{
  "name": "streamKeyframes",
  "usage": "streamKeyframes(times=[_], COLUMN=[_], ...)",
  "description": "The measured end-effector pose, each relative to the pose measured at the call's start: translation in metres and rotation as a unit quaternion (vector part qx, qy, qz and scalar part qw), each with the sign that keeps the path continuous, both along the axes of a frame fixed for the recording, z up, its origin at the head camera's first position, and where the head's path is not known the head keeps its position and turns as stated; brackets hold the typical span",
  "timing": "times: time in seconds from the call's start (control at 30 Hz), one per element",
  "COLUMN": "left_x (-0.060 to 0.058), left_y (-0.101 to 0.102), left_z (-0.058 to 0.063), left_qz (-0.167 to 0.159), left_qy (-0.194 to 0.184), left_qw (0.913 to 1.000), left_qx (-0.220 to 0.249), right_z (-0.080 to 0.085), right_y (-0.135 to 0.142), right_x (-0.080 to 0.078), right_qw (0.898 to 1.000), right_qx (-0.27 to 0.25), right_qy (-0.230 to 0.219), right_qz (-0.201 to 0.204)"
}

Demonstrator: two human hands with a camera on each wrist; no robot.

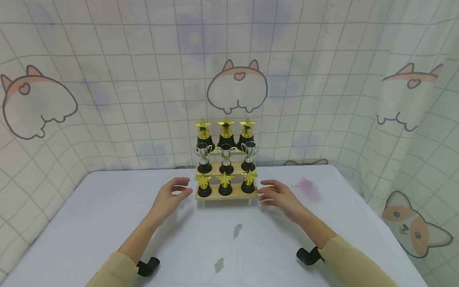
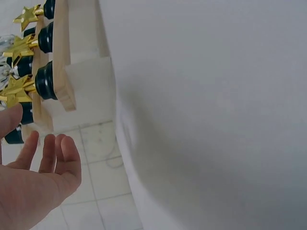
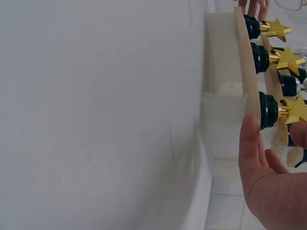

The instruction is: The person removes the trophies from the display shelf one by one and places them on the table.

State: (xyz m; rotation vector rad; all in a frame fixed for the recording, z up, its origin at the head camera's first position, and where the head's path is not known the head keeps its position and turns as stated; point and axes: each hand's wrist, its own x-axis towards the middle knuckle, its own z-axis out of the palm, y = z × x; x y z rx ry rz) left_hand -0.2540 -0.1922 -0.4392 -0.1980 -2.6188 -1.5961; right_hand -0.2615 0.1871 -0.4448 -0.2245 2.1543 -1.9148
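Your three-tier wooden rack [image 1: 215, 192] stands by the far edge of the table, about midway between the far corners, its long side roughly along that edge. On its lowest tier you have three gold star trophies [image 1: 225, 187] on black bases; the middle tier carries three silver cups [image 1: 226, 157]; the top tier has three taller gold trophies [image 1: 226, 133], also tipped with stars, their bases partly hidden by the cups. All nine look upright.

Judging by that, your filling of the rack looks done: each tier has its row of three, with no obvious vacant spot. What's left seems to be no more than squaring things up and freeing your hands; the front star nearest the rack's right end looks slightly turned from its neighbours.

Your left hand [image 1: 173, 195] is just off the rack's left end, thumb and fingers spread fairly wide with nothing between them. Your right hand [image 1: 281, 197] is at the right end of the lowest tier, loosely parted and gripping nothing; a fingertip meets or nearly meets the wood, and you can't tell which.

Farther out, the table [image 1: 179, 255] shows a pink stain [image 1: 306, 189] towards its far right corner, and a grid-patterned cloth [image 1: 143, 79] hangs beyond the far edge.
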Motion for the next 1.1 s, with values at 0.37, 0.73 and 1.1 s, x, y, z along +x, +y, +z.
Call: streamKeyframes(times=[0.37,0.73,1.1], left_x=[-0.004,-0.006,-0.007], left_y=[0.010,0.017,0.017], left_z=[-0.004,-0.005,-0.008], left_qz=[0.019,0.011,0.003], left_qy=[0.005,0.001,-0.004], left_qw=[0.9997,0.9999,0.9998], left_qx=[0.012,0.013,0.019], right_z=[0.000,0.003,-0.002], right_y=[-0.008,-0.017,-0.018], right_x=[-0.002,-0.007,-0.016], right_qw=[1.000,0.999,0.998], right_qx=[-0.006,-0.009,-0.008], right_qy=[-0.009,-0.006,-0.030], right_qz=[-0.019,-0.051,-0.058])
